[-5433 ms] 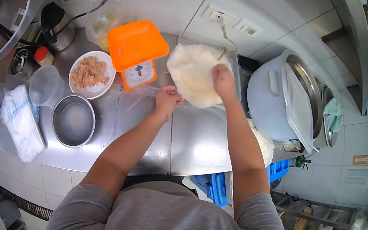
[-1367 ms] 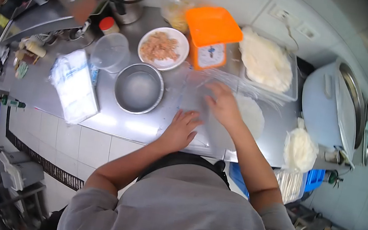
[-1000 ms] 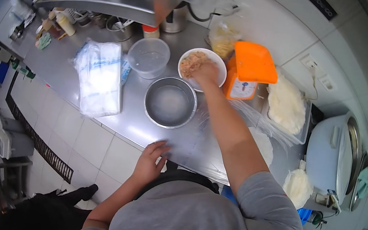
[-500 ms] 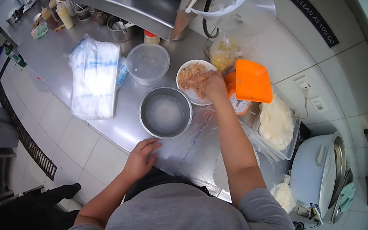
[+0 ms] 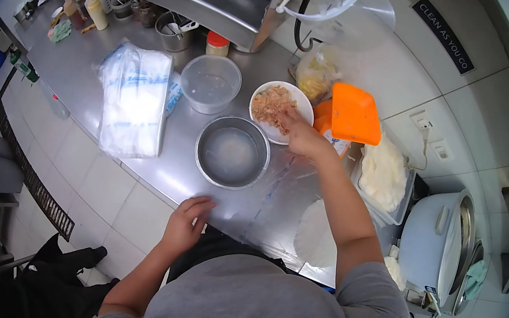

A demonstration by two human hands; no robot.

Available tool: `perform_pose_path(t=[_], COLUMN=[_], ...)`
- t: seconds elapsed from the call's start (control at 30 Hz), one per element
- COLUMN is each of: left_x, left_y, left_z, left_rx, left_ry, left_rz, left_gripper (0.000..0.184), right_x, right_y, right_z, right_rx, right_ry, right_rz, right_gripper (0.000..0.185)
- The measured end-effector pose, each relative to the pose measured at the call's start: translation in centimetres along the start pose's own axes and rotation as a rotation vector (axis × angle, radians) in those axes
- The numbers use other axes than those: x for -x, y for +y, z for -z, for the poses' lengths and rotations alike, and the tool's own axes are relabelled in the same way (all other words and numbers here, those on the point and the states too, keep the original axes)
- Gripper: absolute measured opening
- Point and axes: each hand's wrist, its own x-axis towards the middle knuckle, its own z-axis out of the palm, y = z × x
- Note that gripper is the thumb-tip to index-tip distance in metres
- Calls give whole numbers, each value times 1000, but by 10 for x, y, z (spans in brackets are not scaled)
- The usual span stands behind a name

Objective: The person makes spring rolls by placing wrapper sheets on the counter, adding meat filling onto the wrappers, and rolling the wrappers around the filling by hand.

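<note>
My right hand [image 5: 302, 135] reaches over the near right rim of a white bowl [image 5: 307, 106]. Its fingertips are closed in the pinkish minced filling [image 5: 272, 103] inside, and the filling partly hides them. At the counter's front edge, my left hand [image 5: 187, 223] rests with loosely bent fingers apart, holding nothing. Between the two hands stands a round metal bowl [image 5: 199, 162] of cloudy liquid. A clear plastic tub [image 5: 210, 84] is just behind it. Near my right forearm, a thin white round sheet [image 5: 319, 234] lies flat on the counter.
An orange-topped scale [image 5: 356, 115] is right of the white bowl, near a container of white dough-like mass [image 5: 383, 174]. A stack of plastic bags [image 5: 135, 102] lies left. A large pot [image 5: 433, 239] stands at right. A metal shelf [image 5: 180, 2] overhangs the back.
My right hand has drawn back slightly toward the bowl's near right rim, so more filling shows. The white round sheet is now more visible. My left hand stays by the edge.
</note>
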Motion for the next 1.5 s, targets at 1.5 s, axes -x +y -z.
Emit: perform_pose_path(t=[1.5], left_x=[-8], left_y=[95], left_z=[-267], left_rx=[79], left_ry=[-277], left_rz=[-319], left_gripper=[31], right_x=[305], right_y=[100], right_z=[-182], right_rx=[-560], right_ry=[662], right_rz=[122], right_gripper=[48])
